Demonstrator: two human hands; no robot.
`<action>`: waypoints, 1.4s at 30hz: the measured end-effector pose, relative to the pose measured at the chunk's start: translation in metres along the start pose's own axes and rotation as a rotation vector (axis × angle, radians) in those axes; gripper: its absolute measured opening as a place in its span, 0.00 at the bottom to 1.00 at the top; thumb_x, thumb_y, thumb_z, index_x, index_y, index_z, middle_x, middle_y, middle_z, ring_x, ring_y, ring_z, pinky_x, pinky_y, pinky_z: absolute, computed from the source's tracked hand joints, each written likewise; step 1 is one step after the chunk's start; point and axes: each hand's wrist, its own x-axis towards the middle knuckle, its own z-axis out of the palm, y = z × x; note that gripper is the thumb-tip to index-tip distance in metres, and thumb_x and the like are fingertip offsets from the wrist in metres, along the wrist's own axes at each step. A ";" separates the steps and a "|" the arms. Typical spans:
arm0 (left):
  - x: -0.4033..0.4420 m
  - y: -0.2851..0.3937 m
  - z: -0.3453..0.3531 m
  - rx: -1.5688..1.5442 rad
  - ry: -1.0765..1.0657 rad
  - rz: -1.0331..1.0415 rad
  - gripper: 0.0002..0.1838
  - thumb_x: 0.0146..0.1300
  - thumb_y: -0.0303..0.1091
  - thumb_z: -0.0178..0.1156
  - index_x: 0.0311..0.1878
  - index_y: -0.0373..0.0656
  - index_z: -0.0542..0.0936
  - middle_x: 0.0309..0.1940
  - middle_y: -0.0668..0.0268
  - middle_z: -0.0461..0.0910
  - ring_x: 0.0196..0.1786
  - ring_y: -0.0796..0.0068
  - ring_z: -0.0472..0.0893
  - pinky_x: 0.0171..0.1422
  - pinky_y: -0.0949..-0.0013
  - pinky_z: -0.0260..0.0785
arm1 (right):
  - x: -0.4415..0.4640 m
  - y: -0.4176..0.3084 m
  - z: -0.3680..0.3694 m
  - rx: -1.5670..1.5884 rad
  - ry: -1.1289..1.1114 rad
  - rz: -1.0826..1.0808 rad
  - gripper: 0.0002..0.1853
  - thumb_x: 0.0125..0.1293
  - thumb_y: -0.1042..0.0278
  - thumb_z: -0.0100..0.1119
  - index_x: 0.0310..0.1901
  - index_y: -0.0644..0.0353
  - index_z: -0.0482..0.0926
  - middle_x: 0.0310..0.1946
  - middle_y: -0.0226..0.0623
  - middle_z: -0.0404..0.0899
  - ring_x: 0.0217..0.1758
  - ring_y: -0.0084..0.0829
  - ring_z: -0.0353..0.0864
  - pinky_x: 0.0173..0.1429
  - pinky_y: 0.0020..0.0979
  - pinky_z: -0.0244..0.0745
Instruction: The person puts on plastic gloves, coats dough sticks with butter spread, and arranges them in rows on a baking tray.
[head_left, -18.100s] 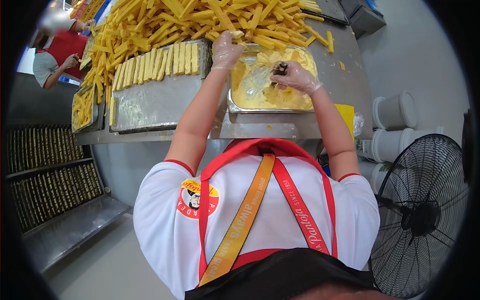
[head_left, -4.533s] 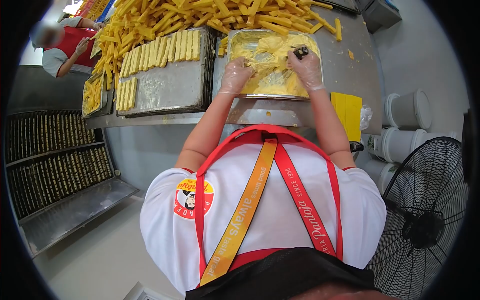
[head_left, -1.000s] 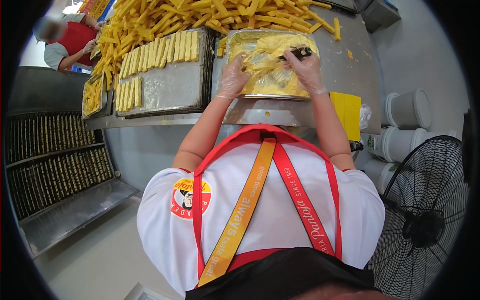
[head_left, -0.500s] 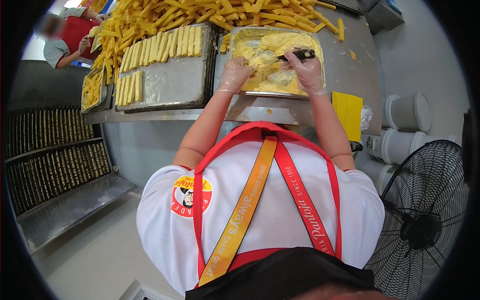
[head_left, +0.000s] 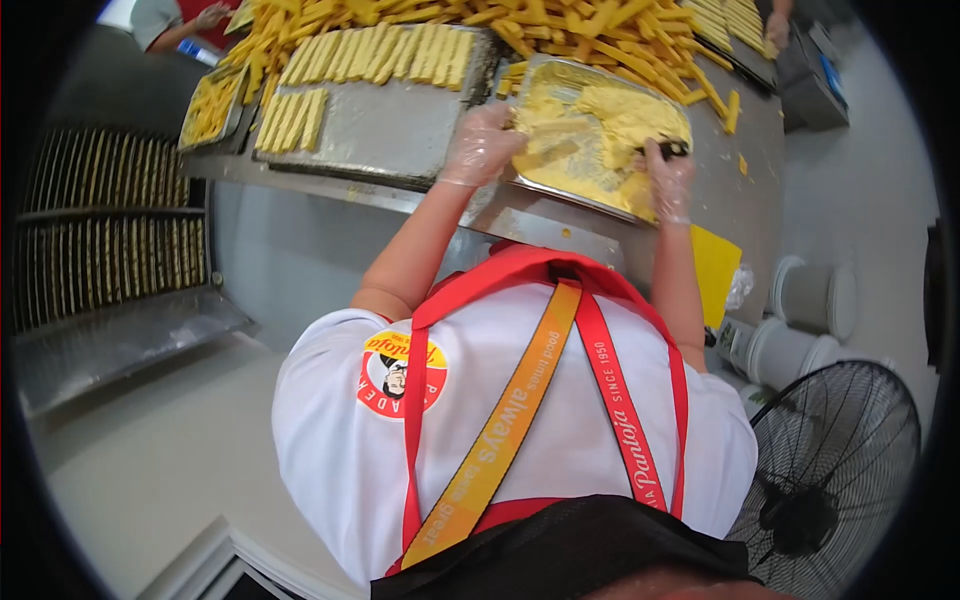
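Note:
My right hand (head_left: 668,182), in a clear plastic glove, is closed around the black handle of a spatula (head_left: 676,148) at the right side of a metal tray (head_left: 585,202). Thick pale-yellow cream (head_left: 625,112) is smeared across that tray. The spatula's blade is blurred and hard to pick out against the cream. At the tray's left edge, my gloved left hand (head_left: 482,148) has its fingers curled together; what they hold is too unclear to name. Left of it lies a baking sheet (head_left: 385,130) bearing a long row and a short row of cream-coated sticks (head_left: 380,55).
Yellow sticks (head_left: 620,40) are heaped behind the trays. A smaller tray of sticks (head_left: 212,108) sits at the left. Co-workers' hands (head_left: 212,15) show at the far edges. A yellow sheet (head_left: 712,270), white buckets (head_left: 790,352) and a fan (head_left: 800,510) are at the right.
The view has shifted, so the table sits tilted and further right. My right hand with the spatula has moved towards the tray's right side, further from my left hand.

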 end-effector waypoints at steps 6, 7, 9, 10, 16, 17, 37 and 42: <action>-0.019 -0.107 -0.133 0.487 0.646 -0.155 0.17 0.58 0.45 0.64 0.44 0.42 0.84 0.37 0.51 0.84 0.42 0.50 0.83 0.49 0.51 0.74 | -0.013 -0.003 0.006 0.084 0.026 -0.097 0.09 0.63 0.72 0.66 0.39 0.69 0.79 0.30 0.36 0.82 0.30 0.27 0.84 0.35 0.30 0.79; -0.020 -0.140 -0.149 0.680 0.750 -0.126 0.17 0.58 0.44 0.63 0.44 0.42 0.84 0.36 0.51 0.84 0.43 0.49 0.83 0.49 0.50 0.73 | -0.014 -0.004 0.007 0.136 0.033 -0.067 0.09 0.63 0.72 0.66 0.40 0.69 0.79 0.30 0.36 0.82 0.30 0.27 0.84 0.35 0.30 0.80; -0.026 -0.179 -0.173 0.625 0.714 -0.251 0.16 0.56 0.40 0.63 0.43 0.41 0.84 0.34 0.49 0.83 0.43 0.47 0.82 0.51 0.49 0.72 | -0.009 0.001 0.011 0.178 0.044 -0.040 0.09 0.63 0.72 0.66 0.39 0.69 0.79 0.30 0.35 0.82 0.30 0.26 0.84 0.35 0.29 0.79; -0.029 -0.185 -0.179 0.597 0.695 -0.313 0.15 0.55 0.39 0.63 0.43 0.40 0.84 0.34 0.48 0.82 0.43 0.46 0.81 0.51 0.49 0.72 | -0.007 0.002 0.013 0.199 0.050 -0.027 0.09 0.64 0.72 0.66 0.39 0.68 0.79 0.30 0.35 0.82 0.30 0.25 0.84 0.35 0.29 0.79; -0.025 -0.214 -0.181 0.648 0.638 -0.400 0.14 0.50 0.31 0.62 0.39 0.32 0.79 0.38 0.41 0.79 0.46 0.41 0.78 0.56 0.51 0.71 | -0.015 -0.011 0.022 -0.072 -0.054 -0.184 0.09 0.64 0.71 0.67 0.40 0.66 0.80 0.30 0.33 0.82 0.29 0.25 0.83 0.35 0.27 0.77; -0.026 -0.239 -0.180 0.703 0.689 -0.310 0.15 0.50 0.31 0.62 0.40 0.32 0.78 0.41 0.41 0.78 0.47 0.42 0.78 0.56 0.51 0.71 | -0.022 -0.014 0.027 -0.024 -0.158 -0.192 0.09 0.64 0.71 0.67 0.40 0.66 0.80 0.29 0.33 0.83 0.28 0.24 0.82 0.35 0.27 0.77; 0.155 0.033 0.068 0.190 0.033 0.216 0.25 0.59 0.46 0.68 0.53 0.39 0.80 0.48 0.51 0.84 0.54 0.50 0.82 0.60 0.55 0.73 | 0.028 -0.023 0.013 -0.321 -0.067 -0.106 0.10 0.62 0.64 0.65 0.37 0.64 0.80 0.27 0.44 0.83 0.27 0.39 0.80 0.38 0.36 0.76; 0.225 0.007 0.127 0.213 0.064 0.174 0.22 0.60 0.42 0.69 0.51 0.36 0.80 0.45 0.48 0.84 0.51 0.50 0.83 0.57 0.54 0.75 | -0.005 -0.031 0.040 -0.419 -0.160 -0.619 0.12 0.61 0.61 0.64 0.34 0.63 0.81 0.28 0.48 0.82 0.32 0.43 0.82 0.40 0.42 0.77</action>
